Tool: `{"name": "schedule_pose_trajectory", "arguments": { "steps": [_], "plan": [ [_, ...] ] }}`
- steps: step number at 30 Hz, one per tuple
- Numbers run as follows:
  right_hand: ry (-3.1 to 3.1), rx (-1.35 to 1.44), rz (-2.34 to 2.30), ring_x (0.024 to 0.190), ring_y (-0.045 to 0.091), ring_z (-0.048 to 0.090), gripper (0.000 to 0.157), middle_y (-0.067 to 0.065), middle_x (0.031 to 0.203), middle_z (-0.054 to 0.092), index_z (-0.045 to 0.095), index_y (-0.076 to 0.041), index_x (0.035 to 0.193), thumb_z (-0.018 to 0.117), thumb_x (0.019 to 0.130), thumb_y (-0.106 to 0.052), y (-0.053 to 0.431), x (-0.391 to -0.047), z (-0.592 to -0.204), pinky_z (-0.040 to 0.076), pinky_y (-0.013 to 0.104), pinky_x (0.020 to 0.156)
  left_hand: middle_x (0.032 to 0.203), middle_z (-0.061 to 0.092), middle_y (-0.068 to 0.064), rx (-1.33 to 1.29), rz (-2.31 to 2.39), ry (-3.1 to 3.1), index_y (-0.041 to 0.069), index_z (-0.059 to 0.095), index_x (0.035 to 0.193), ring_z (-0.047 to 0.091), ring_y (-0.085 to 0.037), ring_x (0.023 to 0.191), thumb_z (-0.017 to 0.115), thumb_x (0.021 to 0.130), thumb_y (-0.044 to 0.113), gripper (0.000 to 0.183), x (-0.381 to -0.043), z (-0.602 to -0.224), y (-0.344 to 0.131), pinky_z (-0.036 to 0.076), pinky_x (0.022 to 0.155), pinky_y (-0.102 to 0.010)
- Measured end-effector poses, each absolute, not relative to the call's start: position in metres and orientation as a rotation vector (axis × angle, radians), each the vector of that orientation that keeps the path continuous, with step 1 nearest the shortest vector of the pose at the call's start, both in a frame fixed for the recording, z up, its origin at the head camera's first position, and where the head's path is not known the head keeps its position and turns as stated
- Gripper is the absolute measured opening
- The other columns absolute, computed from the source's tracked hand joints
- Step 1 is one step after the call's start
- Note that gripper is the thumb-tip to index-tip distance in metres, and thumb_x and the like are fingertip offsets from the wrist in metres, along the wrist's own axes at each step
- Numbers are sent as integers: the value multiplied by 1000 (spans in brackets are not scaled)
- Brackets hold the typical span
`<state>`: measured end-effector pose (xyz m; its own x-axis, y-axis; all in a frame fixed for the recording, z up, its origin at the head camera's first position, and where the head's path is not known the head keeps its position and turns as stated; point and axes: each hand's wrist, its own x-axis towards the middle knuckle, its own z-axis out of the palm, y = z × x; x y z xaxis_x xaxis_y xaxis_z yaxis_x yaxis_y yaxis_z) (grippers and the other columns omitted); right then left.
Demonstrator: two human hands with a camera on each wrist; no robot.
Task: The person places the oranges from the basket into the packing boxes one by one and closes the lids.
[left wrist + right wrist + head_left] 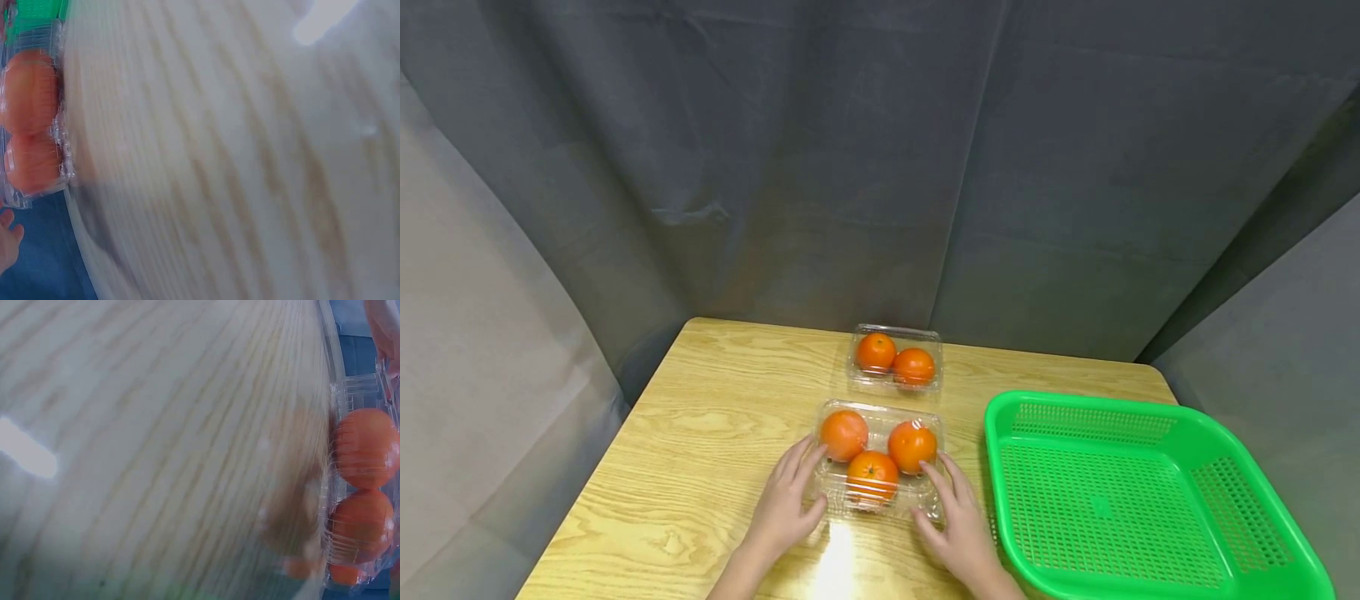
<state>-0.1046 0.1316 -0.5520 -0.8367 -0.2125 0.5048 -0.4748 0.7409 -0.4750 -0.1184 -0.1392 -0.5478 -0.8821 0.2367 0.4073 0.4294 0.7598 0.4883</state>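
A clear plastic clamshell box (880,408) with three oranges in it lies on the table before me. One orange (872,477) is at the front, the other two behind it. My left hand (782,504) is at the box's left side, its fingertips at the edge. On the opposite side, the fingertips of my right hand (958,533) meet the right edge, with the thumb near the front corner. Both hands have loosely spread fingers. In the right wrist view, left-hand fingers (386,328) show at the far end of the box.
Behind, a second clear box (880,377) with two oranges stands near the table's back edge. A green plastic basket (1150,402) takes up the right of the wooden table (685,450). Grey curtains (820,167) hang around the table.
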Motion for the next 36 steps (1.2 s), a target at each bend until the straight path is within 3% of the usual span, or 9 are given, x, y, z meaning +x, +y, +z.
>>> {"name": "schedule_pose_trajectory", "arguments": {
  "steps": [13, 36],
  "plan": [
    [-2518, 611, 698, 123, 34, 39, 55, 16, 134, 43, 54, -12, 125, 71, 75, -27, 130, -105, -548, 40, 52, 90, 145, 29, -12, -523, -827, -2675, 12, 44, 134, 34, -36, 127, 66, 75, 26, 64, -119, -545, -134, 37, 92, -56],
    [-2493, 571, 715, 118, 39, 42, 53, 20, 129, 46, 54, -3, 122, 74, 73, -9, 129, -123, -541, 40, 51, 92, 145, 26, -15, -510, -782, -2707, 12, 43, 134, 35, -35, 127, 64, 77, 31, 64, -138, -544, -120, 40, 91, -53]
  ]
}}
